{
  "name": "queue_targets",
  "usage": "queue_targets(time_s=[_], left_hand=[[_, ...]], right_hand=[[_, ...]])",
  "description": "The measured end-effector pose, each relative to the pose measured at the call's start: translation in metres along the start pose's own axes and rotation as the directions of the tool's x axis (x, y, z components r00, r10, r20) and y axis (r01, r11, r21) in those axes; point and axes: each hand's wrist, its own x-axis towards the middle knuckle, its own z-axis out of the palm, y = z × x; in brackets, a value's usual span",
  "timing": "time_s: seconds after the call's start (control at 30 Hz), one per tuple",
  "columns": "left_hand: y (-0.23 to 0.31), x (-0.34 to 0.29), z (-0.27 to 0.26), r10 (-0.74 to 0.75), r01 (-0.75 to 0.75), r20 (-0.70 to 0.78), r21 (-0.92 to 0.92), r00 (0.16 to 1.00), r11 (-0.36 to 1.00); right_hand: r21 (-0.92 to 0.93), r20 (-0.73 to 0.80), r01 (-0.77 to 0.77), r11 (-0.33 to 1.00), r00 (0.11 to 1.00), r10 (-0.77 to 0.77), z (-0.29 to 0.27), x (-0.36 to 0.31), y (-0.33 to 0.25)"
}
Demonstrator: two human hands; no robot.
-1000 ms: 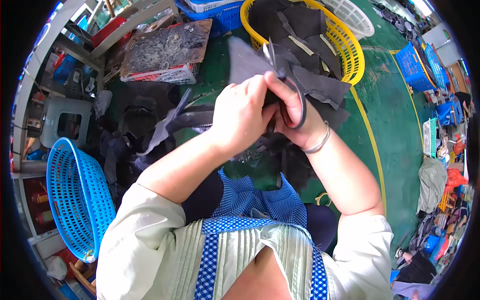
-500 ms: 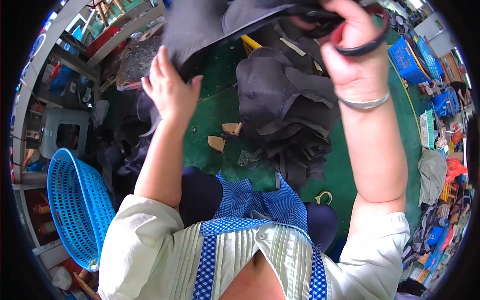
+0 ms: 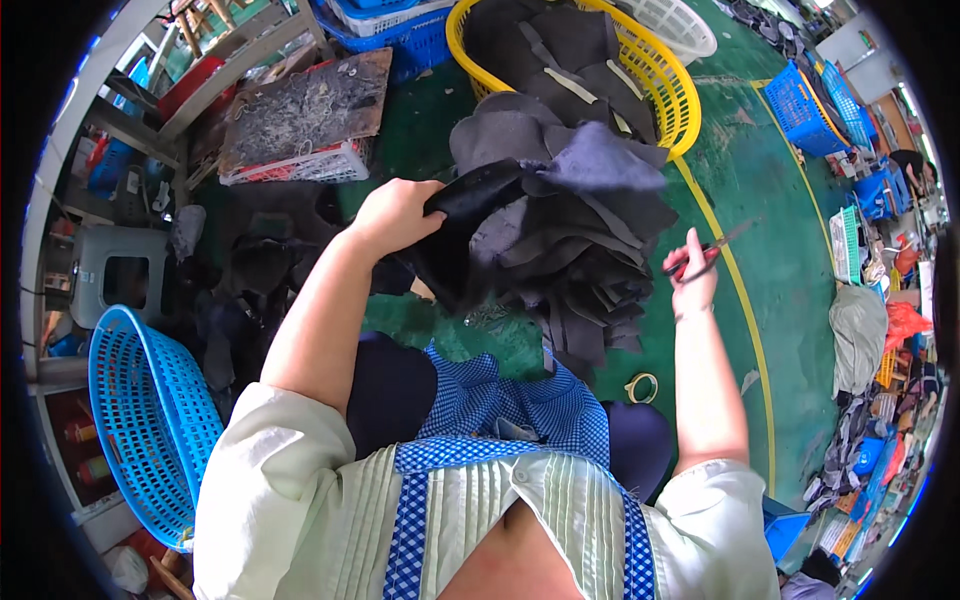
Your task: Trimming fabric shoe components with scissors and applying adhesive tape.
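Observation:
My left hand [image 3: 392, 217] is closed on the edge of a dark fabric piece [image 3: 470, 215], which hangs beside and partly over a stack of dark grey cut fabric pieces [image 3: 590, 265]. Part of that piece is smeared by motion. To the right of the stack, my right hand [image 3: 692, 285] grips a pair of scissors [image 3: 712, 248] with red and black handles, the blades pointing up and away to the right. A roll of tape [image 3: 641, 388] lies on the floor by my right knee.
Beyond the stack stands a yellow basket [image 3: 683, 110] of dark pieces, a white basket [image 3: 690, 25] behind it. A worn board [image 3: 305, 105] rests on a crate at the far left. Near left are a blue basket [image 3: 150, 420], a grey stool [image 3: 95, 270] and dark scraps.
Both hands have come down from high in the view, the left moving right with the dark fabric. My right hand is now off the fabric, holding the scissors out to the right.

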Motion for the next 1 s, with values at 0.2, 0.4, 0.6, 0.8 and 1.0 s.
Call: queue_targets(time_s=[0.2,0.4,0.6,0.8,1.0], left_hand=[[0.018,-0.012,-0.025,-0.062,0.063,-0.007,0.134,0.998,0.989],[0.022,-0.023,-0.033,-0.138,0.182,-0.174,0.268,0.975,0.946],[0.023,-0.024,-0.033,-0.167,0.204,-0.153,0.271,0.974,0.941],[0.007,-0.021,-0.030,-0.261,0.297,-0.159,0.283,0.952,0.912],[0.014,-0.025,-0.033,-0.248,0.273,-0.119,0.282,0.961,0.920]], right_hand=[[-0.199,0.743,-0.370,0.907,0.546,0.386,0.042,-0.107,-0.034],[-0.382,0.809,-0.515,0.768,0.217,0.547,0.109,-0.113,-0.049],[-0.396,0.757,-0.617,0.680,0.200,0.622,0.152,-0.111,-0.050],[-0.370,0.777,-0.614,0.697,0.206,0.594,0.150,-0.116,-0.048],[-0.402,0.675,-0.573,0.714,0.341,0.655,0.163,-0.119,-0.033]])
